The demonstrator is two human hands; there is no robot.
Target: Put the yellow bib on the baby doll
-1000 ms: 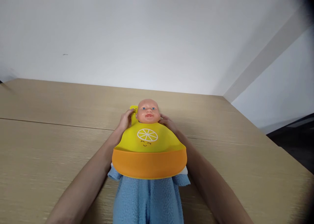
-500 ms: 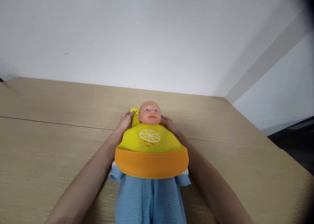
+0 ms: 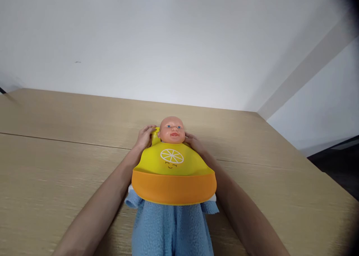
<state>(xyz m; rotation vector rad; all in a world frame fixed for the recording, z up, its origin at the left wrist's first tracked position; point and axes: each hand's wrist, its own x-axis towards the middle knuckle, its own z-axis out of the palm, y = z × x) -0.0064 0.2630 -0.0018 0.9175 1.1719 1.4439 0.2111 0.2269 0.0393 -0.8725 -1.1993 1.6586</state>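
A baby doll (image 3: 172,130) lies face up, dressed in a blue fleece outfit (image 3: 171,228). Over its chest is a yellow bib (image 3: 151,159) with a lemon-slice print and an orange catch pocket (image 3: 174,188). Beside the doll's head on the left, my left hand (image 3: 144,137) is closed on the bib's neck strap (image 3: 155,137), bending its end inward. My right hand (image 3: 194,142) is at the other side of the doll's neck, fingers curled in. Its fingertips are hidden behind the head, so what they grip does not show.
The doll rests on a wide wooden table (image 3: 70,117) with a thin seam running across it. A white wall (image 3: 168,54) rises at the table's back edge, and a white panel (image 3: 316,88) stands off to the right. A dark gap lies beyond the right edge.
My left fingers have moved over the end of the bib strap, which is now folded toward the doll's head instead of standing upright. My right hand has hardly moved.
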